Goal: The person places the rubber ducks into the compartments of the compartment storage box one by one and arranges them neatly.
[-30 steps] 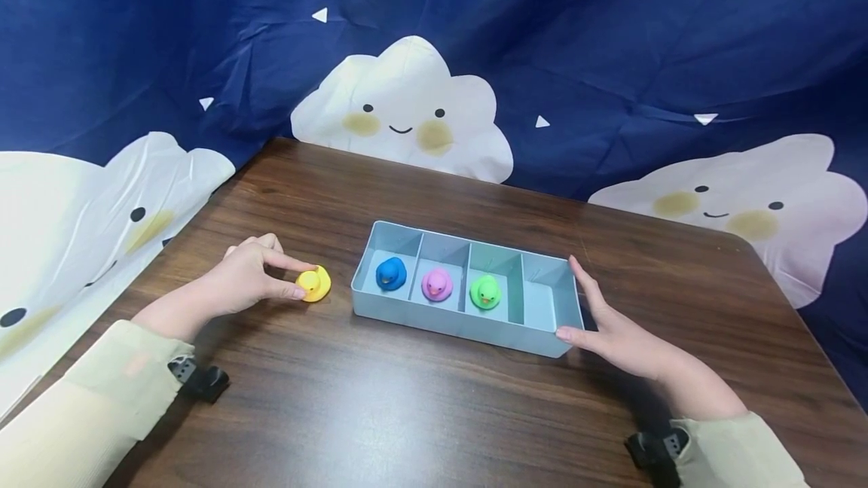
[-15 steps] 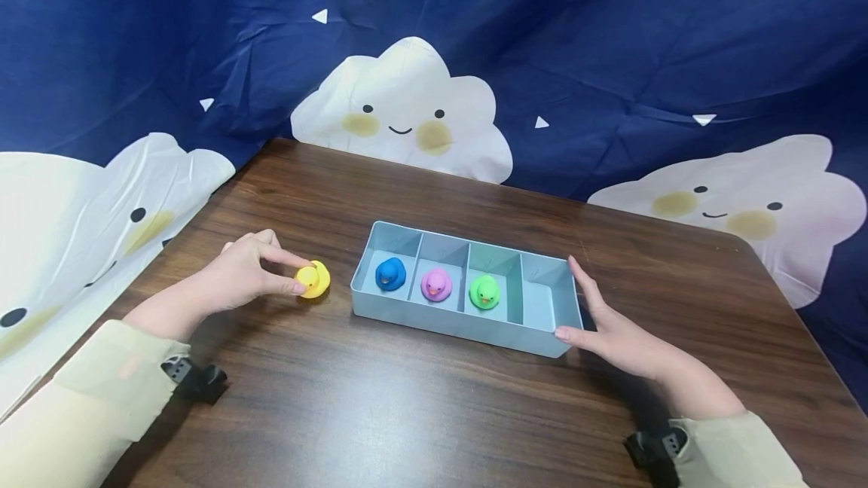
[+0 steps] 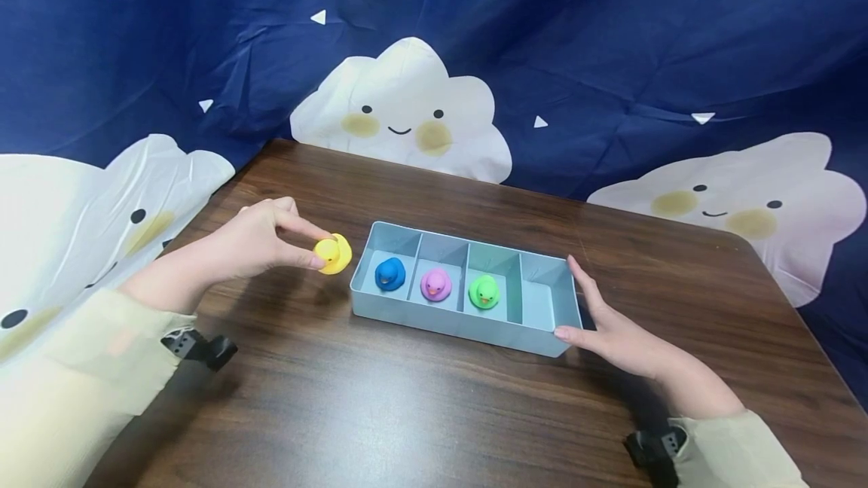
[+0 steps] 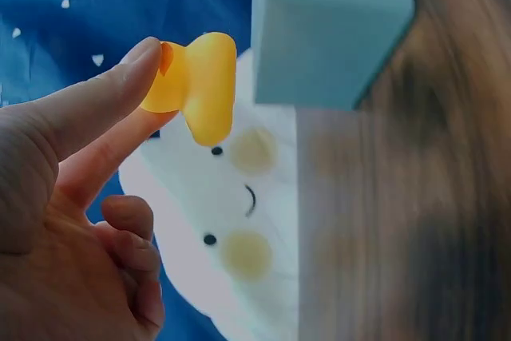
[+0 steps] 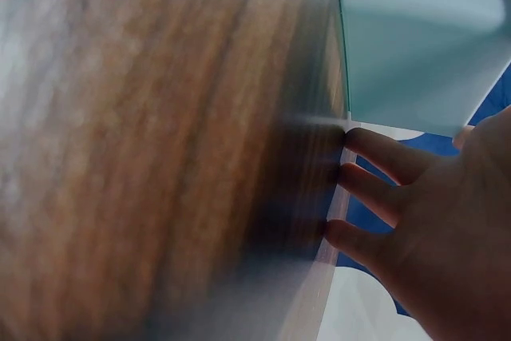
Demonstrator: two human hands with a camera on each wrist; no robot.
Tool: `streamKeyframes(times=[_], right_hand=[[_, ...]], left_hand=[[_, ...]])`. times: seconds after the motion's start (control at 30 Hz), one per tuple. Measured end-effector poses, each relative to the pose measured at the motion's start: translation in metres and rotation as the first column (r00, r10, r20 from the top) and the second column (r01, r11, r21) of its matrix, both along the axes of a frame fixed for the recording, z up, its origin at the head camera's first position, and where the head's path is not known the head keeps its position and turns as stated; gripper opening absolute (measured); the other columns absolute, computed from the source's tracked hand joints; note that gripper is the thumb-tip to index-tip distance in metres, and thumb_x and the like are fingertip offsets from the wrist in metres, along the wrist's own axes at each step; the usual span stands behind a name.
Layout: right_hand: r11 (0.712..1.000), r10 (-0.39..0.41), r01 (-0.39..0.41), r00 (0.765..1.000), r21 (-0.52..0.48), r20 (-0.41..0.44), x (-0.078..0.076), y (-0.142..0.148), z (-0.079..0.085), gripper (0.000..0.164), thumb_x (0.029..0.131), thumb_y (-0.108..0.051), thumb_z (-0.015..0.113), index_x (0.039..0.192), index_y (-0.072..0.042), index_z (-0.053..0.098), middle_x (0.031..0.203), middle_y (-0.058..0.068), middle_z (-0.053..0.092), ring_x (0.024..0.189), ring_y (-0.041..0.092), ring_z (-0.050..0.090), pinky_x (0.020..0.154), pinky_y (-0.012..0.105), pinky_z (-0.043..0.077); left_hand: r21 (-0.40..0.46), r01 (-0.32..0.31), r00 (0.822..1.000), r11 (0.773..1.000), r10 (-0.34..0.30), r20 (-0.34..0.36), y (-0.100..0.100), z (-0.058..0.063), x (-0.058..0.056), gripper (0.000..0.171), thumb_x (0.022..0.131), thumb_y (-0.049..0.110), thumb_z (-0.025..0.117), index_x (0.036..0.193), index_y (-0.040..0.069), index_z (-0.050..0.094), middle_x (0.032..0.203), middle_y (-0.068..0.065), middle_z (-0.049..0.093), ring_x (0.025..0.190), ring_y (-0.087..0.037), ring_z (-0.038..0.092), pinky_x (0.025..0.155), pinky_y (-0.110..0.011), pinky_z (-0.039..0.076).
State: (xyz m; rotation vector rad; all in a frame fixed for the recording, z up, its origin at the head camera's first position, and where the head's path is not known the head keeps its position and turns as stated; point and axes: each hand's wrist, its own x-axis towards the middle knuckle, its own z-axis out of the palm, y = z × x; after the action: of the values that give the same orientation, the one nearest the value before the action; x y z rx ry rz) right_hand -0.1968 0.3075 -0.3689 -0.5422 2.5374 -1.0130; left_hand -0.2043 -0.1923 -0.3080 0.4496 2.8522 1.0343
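My left hand [image 3: 256, 244] pinches a yellow rubber duck [image 3: 335, 254] between thumb and index finger, raised above the table just left of the box. In the left wrist view the duck [image 4: 211, 89] hangs at the fingertips with the other fingers curled in. A light blue divided box [image 3: 454, 327] holds a blue duck [image 3: 390, 274], a pink duck [image 3: 436, 285] and a green duck [image 3: 484, 291], each in its own compartment; the rightmost compartment has no duck. My right hand [image 3: 620, 333] grips the box's right end, thumb on the near corner and index finger at the far one.
The box stands on a dark wooden table [image 3: 407, 413] that has a rounded far right corner. Behind it hangs a blue curtain [image 3: 542, 36] printed with white clouds. A black strap device [image 3: 200, 349] sits on the left wrist, another [image 3: 654, 449] on the right.
My left hand has lifted the yellow duck off the table and carried it up and right, closer to the box's left end. The right hand and the box have stayed put.
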Motion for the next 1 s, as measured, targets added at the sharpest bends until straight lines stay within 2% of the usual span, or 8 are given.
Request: streamKeyframes(times=[0.1, 0.3, 0.53, 0.77, 1.0], right_hand=[[1.0, -0.002, 0.002, 1.0, -0.002, 0.007, 0.0, 0.0, 0.001, 0.104, 0.095, -0.03, 0.066, 0.152, -0.041, -0.02, 0.159, 0.027, -0.005, 0.142, 0.052, 0.006, 0.097, 0.077, 0.018], [1.0, -0.006, 0.006, 1.0, -0.008, 0.024, 0.0, -0.001, 0.003, 0.103, 0.095, -0.031, 0.065, 0.152, -0.041, -0.02, 0.16, 0.025, -0.009, 0.143, 0.05, 0.003, 0.098, 0.077, 0.016], [1.0, -0.008, 0.009, 1.0, -0.013, 0.029, 0.001, 0.002, 0.002, 0.103, 0.095, -0.031, 0.065, 0.152, -0.042, -0.02, 0.16, 0.024, -0.01, 0.143, 0.05, 0.002, 0.099, 0.077, 0.014], [1.0, -0.016, 0.016, 1.0, -0.013, 0.027, 0.0, 0.005, 0.0, 0.104, 0.094, -0.032, 0.066, 0.152, -0.044, -0.02, 0.161, 0.023, -0.009, 0.143, 0.05, 0.004, 0.099, 0.076, 0.016], [1.0, -0.012, 0.012, 1.0, -0.019, 0.025, -0.002, 0.004, 0.001, 0.103, 0.094, -0.035, 0.066, 0.152, -0.044, -0.019, 0.161, 0.022, -0.009, 0.144, 0.049, 0.004, 0.1, 0.076, 0.016]], left_hand=[[0.015, 0.033, 0.999, 0.999, -0.033, -0.003, 0.012, 0.005, -0.002, 0.043, 0.071, 0.038, 0.089, 0.108, 0.017, 0.079, 0.084, -0.01, 0.051, 0.08, -0.026, 0.041, 0.066, -0.038, 0.031], [0.007, 0.109, 0.993, 0.994, -0.109, -0.042, 0.035, 0.008, -0.01, 0.037, 0.073, 0.033, 0.089, 0.105, 0.018, 0.08, 0.084, -0.008, 0.054, 0.081, -0.024, 0.045, 0.072, -0.041, 0.027], [0.023, 0.189, 0.979, 0.982, -0.186, -0.085, 0.063, 0.01, -0.017, 0.036, 0.071, 0.032, 0.09, 0.103, 0.018, 0.081, 0.081, -0.005, 0.052, 0.078, -0.023, 0.045, 0.069, -0.04, 0.029], [0.05, 0.208, 0.978, 0.977, -0.206, -0.04, 0.096, 0.013, -0.022, 0.035, 0.071, 0.035, 0.09, 0.102, 0.02, 0.081, 0.087, -0.005, 0.055, 0.088, -0.025, 0.047, 0.076, -0.042, 0.029], [0.069, 0.213, 0.976, 0.975, -0.21, -0.053, 0.134, 0.015, -0.027, 0.034, 0.072, 0.041, 0.088, 0.1, 0.023, 0.081, 0.089, -0.005, 0.056, 0.087, -0.02, 0.048, 0.079, -0.042, 0.031]])
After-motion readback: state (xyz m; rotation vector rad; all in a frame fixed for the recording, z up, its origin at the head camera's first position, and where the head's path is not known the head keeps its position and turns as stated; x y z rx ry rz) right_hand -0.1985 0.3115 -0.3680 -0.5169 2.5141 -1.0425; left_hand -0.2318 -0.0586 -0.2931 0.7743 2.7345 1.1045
